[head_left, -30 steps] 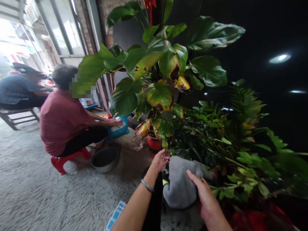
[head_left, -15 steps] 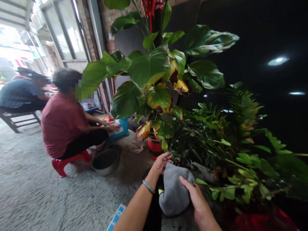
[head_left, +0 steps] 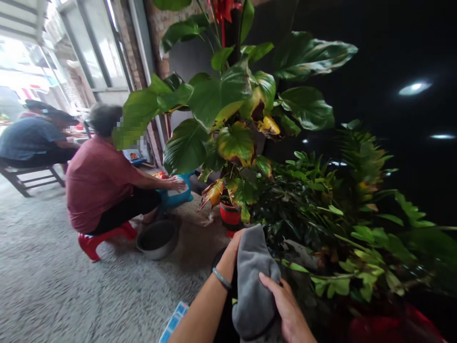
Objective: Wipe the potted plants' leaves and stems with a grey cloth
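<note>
Right hand (head_left: 285,307): thumb over the gray cloth (head_left: 254,281), gripping it!
Left hand (head_left: 233,247): fingers out of sight behind it.
Basin (head_left: 157,253): down on the floor (head_left: 78,300), beside the red stool (head_left: 92,244).

The cloth (head_left: 250,281) is grey, the bangle (head_left: 222,279) grey-green, the stool (head_left: 91,244) red, one leaf (head_left: 236,143) green with yellow-brown edges.

Open-fronted room or porch: concrete floor (head_left: 89,290), brick wall (head_left: 155,40), roofing (head_left: 21,19).
</note>
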{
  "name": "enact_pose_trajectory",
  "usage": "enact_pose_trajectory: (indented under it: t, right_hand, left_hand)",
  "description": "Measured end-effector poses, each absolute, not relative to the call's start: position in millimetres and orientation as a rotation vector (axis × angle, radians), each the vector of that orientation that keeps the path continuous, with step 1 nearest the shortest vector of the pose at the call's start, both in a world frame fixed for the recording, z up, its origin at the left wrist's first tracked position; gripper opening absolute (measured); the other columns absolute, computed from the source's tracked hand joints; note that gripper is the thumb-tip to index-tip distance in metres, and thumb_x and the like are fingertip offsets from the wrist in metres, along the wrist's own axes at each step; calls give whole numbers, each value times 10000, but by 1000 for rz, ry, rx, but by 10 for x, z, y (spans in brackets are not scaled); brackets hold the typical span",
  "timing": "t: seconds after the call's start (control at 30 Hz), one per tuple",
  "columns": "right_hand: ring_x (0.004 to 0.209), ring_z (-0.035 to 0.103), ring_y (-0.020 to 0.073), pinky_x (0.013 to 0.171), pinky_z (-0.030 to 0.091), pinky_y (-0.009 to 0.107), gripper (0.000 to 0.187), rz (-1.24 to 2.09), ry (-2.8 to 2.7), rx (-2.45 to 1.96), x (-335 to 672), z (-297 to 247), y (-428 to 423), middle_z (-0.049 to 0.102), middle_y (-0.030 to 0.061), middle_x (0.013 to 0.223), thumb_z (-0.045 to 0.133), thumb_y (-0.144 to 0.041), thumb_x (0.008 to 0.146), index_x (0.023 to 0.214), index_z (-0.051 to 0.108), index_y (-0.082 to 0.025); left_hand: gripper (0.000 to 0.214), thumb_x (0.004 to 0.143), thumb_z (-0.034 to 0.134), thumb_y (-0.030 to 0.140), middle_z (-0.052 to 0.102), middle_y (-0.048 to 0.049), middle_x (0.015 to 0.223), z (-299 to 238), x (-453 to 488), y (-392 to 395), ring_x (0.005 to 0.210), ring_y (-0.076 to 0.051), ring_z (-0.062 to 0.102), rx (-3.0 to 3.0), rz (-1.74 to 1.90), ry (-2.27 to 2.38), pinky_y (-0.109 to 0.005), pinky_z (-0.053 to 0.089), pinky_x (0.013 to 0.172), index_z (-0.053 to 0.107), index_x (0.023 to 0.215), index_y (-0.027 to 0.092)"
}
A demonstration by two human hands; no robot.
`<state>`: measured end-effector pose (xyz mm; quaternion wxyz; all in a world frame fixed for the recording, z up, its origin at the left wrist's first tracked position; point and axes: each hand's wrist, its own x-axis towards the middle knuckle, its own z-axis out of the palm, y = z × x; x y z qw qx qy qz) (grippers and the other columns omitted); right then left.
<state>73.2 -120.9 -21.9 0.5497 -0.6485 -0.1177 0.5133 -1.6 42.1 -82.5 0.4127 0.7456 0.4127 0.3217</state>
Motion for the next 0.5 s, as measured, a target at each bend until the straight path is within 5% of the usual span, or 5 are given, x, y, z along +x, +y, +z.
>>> enact_pose_trajectory:
  t: [0.2, 0.5]
  right_hand:
    - [930, 663, 340, 741, 518, 387, 555, 954, -206, -1419, 971, 144, -1110, 753, 70, 784, 815, -448, 341, 805, 674, -178]
    - [866, 674, 336, 771, 508, 393, 461, 1155, -361, -1531, 749, -202, -1235, 747, 60, 714, 828, -420, 328, 702, 699, -184]
  left_hand:
    - [199, 690, 681, 345, 635, -22, 648, -869, 13, 489, 553, -121, 533, 782, 835, 795, -246, 459, 607, 619, 693, 156]
    - [167, 565, 789, 210, 598, 10, 533, -900, -1, 541, 587, -146, 521, 602, 828, 795, -272, 424, 641, 632, 568, 154]
